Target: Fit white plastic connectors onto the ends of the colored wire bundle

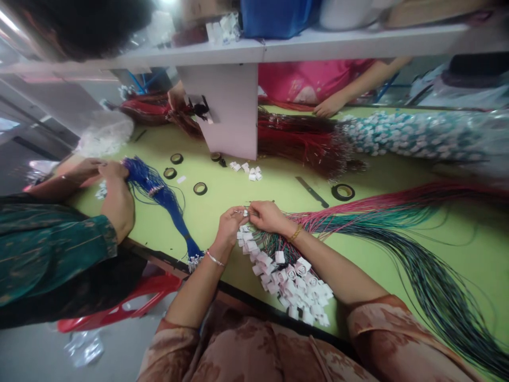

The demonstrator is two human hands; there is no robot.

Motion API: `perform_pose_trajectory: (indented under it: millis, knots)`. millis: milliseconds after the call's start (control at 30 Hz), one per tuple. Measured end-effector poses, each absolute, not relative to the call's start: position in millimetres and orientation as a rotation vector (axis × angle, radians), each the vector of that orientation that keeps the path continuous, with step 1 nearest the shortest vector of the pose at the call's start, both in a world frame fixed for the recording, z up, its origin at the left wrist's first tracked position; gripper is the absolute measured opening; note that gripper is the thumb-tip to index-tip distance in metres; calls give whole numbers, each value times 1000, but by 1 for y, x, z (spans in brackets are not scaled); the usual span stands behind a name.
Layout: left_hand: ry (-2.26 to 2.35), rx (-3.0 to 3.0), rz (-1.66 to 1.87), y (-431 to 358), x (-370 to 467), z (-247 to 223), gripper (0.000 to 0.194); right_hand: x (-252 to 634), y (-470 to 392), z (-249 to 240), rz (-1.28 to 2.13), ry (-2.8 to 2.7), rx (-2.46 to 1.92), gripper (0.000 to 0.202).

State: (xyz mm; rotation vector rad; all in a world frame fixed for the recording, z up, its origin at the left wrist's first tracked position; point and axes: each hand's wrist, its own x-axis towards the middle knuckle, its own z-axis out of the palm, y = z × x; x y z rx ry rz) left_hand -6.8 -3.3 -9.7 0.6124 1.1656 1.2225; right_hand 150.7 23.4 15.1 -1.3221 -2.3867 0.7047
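Just above a pile of white plastic connectors (294, 284), my two hands meet at the fingertips. My left hand (229, 227) pinches a small white connector (245, 213). Close against it, my right hand (269, 216) is closed in a pinch on a thin wire, mostly hidden by the fingers. Pink and green wires (358, 209) run from under my right wrist toward the right. A bundle of black wires (429, 265) curves down to the lower right. The heaped connectors hang on wires and lie between my forearms.
A black blade (312, 192) and a tape roll (342, 192) lie beyond my right hand. Loose white connectors (247, 170) sit near a divider panel (230, 111). At left, a co-worker's hands (113, 170) handle blue wires (167, 204). Across the table is another person's hand (330, 104) by red wires (302, 140).
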Motion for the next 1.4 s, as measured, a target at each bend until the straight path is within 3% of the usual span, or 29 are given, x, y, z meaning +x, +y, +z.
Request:
perform_pose_trajectory:
  millis: [233,400,600,967,1400]
  knots:
    - [1292,668,1033,-3,-18,1,19,168,45,11,598,-2122,-1447,25]
    - [1305,704,1026,0,-22,0,17,167,63,6,561,-2266,-1641,15]
    - [1216,650,1111,-1,-17,-2,14,155,56,12,454,-2366,-1643,19]
    - [992,558,1160,0,-15,-10,8,158,34,2,1108,-1824,-1163,17]
    - [1019,628,1137,-1,-11,-11,15,154,27,1,942,-1970,-1164,13]
